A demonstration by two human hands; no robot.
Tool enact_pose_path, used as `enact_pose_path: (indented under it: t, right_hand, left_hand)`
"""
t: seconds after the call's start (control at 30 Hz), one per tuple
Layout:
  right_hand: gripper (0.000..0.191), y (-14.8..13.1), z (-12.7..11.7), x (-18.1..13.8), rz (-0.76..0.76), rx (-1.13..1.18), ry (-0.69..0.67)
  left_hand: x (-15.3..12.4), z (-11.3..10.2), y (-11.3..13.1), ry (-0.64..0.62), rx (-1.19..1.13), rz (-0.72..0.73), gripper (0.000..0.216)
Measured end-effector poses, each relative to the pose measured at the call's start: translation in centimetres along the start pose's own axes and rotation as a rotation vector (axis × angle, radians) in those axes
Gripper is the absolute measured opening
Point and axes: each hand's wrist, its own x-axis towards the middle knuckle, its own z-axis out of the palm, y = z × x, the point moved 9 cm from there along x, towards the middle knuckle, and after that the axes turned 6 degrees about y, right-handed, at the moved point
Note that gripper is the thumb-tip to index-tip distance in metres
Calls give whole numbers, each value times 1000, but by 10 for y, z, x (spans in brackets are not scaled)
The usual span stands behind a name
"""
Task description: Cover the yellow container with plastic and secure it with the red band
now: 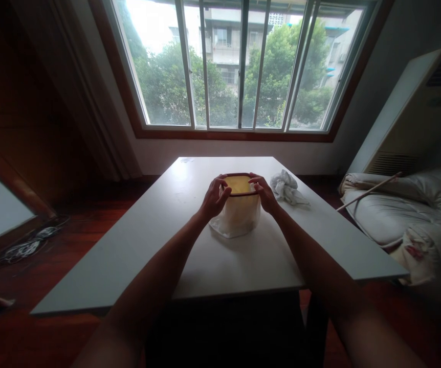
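A translucent plastic container [238,217] with a yellowish lid [239,185] edged in dark red stands near the middle of a white table [190,255]. My left hand [213,198] grips the lid's left edge with curled fingers. On the opposite side my right hand [263,193] holds the right edge, its fingers bent over the rim. Both arms reach forward from the near side of the table.
A crumpled white cloth [287,187] lies on the table just right of the container. A large window [239,64] fills the far wall. Pale cushions and bedding [408,204] lie on the floor at right, cables [24,249] on the floor at left.
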Motion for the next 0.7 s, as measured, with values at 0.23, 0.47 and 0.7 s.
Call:
enact_pose_path:
  t: [0.23,0.47,0.7]
  right_hand:
    - [45,6,-11,-4,48,-72,158]
    - [43,-2,-34,-7,61,-207,296]
    - [34,-41,-15,-9,-160,-221,111]
  left_hand:
    - [2,-12,11,47,164,123,45]
    - [-2,-45,9,154,267,187,46]
    - [-5,-34,-5,79,176,102,37]
